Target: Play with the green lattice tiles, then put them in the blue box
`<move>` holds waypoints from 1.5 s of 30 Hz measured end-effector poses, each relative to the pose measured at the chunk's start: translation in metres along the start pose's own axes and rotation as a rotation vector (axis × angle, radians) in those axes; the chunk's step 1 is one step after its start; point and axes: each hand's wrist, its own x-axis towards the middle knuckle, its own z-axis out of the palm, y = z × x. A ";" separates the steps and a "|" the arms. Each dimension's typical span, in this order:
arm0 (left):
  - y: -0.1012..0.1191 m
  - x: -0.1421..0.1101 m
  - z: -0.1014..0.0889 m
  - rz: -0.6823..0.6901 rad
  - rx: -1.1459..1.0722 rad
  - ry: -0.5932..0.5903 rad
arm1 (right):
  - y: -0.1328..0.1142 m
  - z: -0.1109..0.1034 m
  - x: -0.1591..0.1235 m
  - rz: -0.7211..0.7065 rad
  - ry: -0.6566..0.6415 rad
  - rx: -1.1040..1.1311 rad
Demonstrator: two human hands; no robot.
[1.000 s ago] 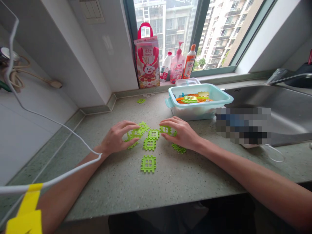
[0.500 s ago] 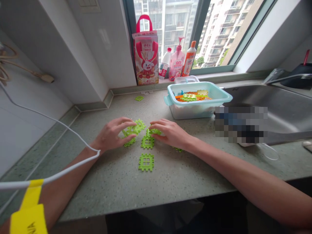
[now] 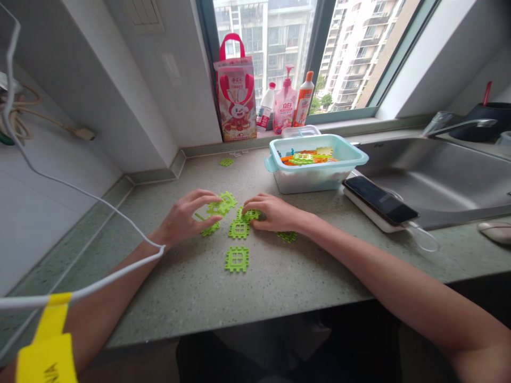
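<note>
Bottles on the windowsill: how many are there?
3, side by side right of the red gift bag: a white bottle, a pink pump bottle and an orange-capped bottle. The bag may hide more.

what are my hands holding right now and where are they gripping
Left hand pinches a joined cluster of green tiles at its near edge; right hand fingers grip one green tile by its right side.
</note>
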 end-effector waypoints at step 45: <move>0.014 0.005 -0.034 -0.577 0.164 -0.747 | 0.008 -0.075 -0.036 0.124 0.219 -0.296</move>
